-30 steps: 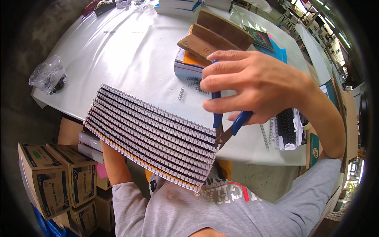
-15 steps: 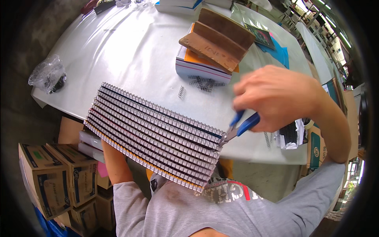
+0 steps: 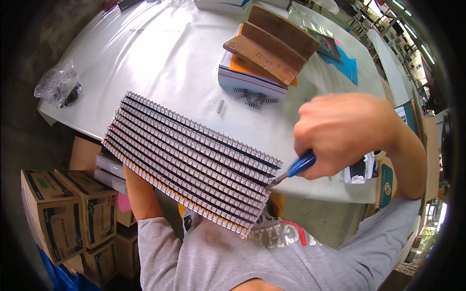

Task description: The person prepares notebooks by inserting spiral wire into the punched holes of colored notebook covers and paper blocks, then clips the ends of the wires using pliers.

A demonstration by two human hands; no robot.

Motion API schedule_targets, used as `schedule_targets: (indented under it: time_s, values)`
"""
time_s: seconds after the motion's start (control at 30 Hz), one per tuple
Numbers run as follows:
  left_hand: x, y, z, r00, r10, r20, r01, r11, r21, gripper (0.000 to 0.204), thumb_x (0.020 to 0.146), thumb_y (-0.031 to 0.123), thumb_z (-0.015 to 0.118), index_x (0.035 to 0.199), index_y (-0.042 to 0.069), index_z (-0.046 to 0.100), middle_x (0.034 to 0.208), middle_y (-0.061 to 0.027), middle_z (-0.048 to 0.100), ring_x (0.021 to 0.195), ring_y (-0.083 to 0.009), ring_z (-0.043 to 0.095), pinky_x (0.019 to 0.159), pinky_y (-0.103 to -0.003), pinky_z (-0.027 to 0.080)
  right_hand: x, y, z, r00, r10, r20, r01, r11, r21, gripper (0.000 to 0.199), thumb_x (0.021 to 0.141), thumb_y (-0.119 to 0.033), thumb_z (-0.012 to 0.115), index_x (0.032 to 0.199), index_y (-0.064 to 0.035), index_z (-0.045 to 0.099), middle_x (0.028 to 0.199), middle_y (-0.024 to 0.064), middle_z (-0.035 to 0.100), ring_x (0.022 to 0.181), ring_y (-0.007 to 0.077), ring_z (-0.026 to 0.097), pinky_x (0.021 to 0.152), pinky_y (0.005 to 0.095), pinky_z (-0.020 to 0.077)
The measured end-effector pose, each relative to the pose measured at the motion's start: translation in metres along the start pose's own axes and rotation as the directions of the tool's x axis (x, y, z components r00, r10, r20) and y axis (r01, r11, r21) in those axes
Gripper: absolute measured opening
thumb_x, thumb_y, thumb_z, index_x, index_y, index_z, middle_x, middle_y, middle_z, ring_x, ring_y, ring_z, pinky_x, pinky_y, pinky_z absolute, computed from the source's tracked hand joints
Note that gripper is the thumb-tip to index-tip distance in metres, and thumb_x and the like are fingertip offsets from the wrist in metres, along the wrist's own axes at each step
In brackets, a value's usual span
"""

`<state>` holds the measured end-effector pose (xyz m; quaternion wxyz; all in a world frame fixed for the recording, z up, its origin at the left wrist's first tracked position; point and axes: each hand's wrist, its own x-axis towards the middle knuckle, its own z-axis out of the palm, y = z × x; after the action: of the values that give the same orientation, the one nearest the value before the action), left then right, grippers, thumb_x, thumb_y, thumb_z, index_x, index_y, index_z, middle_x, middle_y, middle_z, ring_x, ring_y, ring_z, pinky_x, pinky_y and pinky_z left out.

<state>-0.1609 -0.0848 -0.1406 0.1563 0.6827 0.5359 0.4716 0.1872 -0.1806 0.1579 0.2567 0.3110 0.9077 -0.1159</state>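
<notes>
A stack of spiral-bound notebooks [image 3: 189, 165] is held slanted over the table's near edge, its rows of wire coils facing up. My left forearm [image 3: 141, 196] runs beneath the stack, which hides my left hand and its fingers. My right hand [image 3: 340, 133] is closed around blue-handled pliers [image 3: 302, 164]. Their metal jaws touch or nearly touch the coil ends at the stack's right edge. Several cut-off bits of wire coil [image 3: 255, 98] lie on the table beyond, and a single short coil piece [image 3: 221, 106] lies nearby.
A stepped wooden block [image 3: 272, 46] rests on a pile of books [image 3: 250, 82] at the far side of the white-covered table [image 3: 160, 63]. A clear plastic bag [image 3: 58, 85] lies at the left edge. Cardboard boxes [image 3: 63, 218] stand at lower left. A white container [image 3: 359, 169] is at the right.
The pliers' handles have come together in my right hand. Their jaws have shifted slightly down along the stack's right edge.
</notes>
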Motion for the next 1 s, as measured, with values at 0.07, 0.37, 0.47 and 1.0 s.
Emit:
schedule_targets:
  time_s: [0.07,0.37,0.47,1.0]
  values:
    - [0.002,0.0,0.0,1.0,0.006,0.002,-0.006,1.0,0.001,0.044,0.095,0.032,0.036,0.129,0.004,0.041,0.127,-0.0142,0.047,0.116,-0.0273,0.046,0.102,-0.04,0.036,0.003,-0.01,-0.011,0.907,0.219,0.359,-0.284,0.949,0.139,0.027,0.066,-0.028,0.071,0.06,-0.0041,0.06,0.056,0.012,0.053,0.059,0.0315,0.057,0.054,0.0372,0.0456]
    - [0.003,-0.001,0.002,1.0,0.006,0.005,-0.006,1.0,0.003,0.046,0.095,0.033,0.037,0.13,0.004,0.041,0.128,-0.015,0.046,0.118,-0.0281,0.045,0.103,-0.041,0.035,-0.002,0.013,0.034,0.706,-0.372,-0.603,0.195,0.92,-0.34,0.041,0.051,-0.019,0.076,0.088,-0.0099,0.061,0.089,0.0037,0.057,0.09,0.0205,0.059,0.092,0.0457,0.045]
    - [0.005,-0.001,0.0,1.0,0.007,0.005,-0.007,1.0,0.011,0.047,0.094,0.034,0.037,0.13,0.004,0.04,0.129,-0.0152,0.046,0.118,-0.0284,0.045,0.103,-0.041,0.034,0.002,0.011,0.03,0.744,-0.416,-0.523,0.222,0.892,-0.393,0.034,0.053,-0.022,0.076,0.081,-0.0096,0.062,0.088,0.003,0.061,0.087,0.0186,0.059,0.086,0.0421,0.0476]
    - [0.007,-0.002,0.002,1.0,0.0,0.016,0.0,1.0,0.021,0.051,0.093,0.035,0.038,0.132,0.003,0.039,0.131,-0.0167,0.045,0.12,-0.0298,0.044,0.104,-0.043,0.032,0.0,0.009,0.041,0.597,-0.42,-0.683,0.2,0.903,-0.379,0.027,0.061,-0.015,0.071,0.086,-0.007,0.066,0.084,0.0034,0.057,0.088,0.0193,0.059,0.092,0.0437,0.0465]
